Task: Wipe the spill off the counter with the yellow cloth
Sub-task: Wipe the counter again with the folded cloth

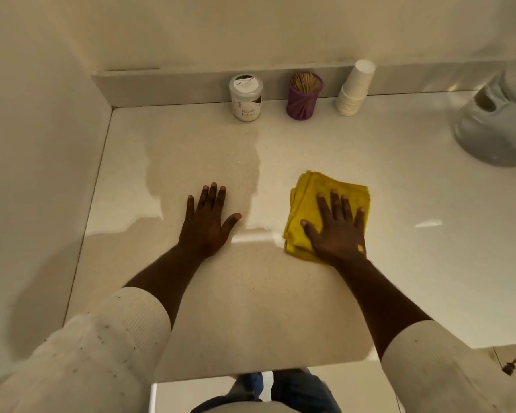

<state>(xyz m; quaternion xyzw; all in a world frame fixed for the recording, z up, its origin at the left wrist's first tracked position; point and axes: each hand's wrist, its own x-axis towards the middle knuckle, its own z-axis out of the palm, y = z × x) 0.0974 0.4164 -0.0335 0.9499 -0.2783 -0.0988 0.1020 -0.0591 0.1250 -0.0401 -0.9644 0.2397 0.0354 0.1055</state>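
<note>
A folded yellow cloth (310,192) lies flat on the pale speckled counter (414,180), right of centre. My right hand (337,228) rests palm down on it, fingers spread, covering its near right part. My left hand (207,219) lies flat on the bare counter to the left of the cloth, fingers apart, holding nothing. I cannot make out a distinct spill; the surface around my left hand looks darker, but that may be shadow.
Against the back ledge stand a white jar labelled Masala Extract (246,98), a purple holder of toothpicks (304,96) and a stack of white paper cups (355,87). A white appliance base (498,120) sits at the far right. A wall (36,144) bounds the counter's left side.
</note>
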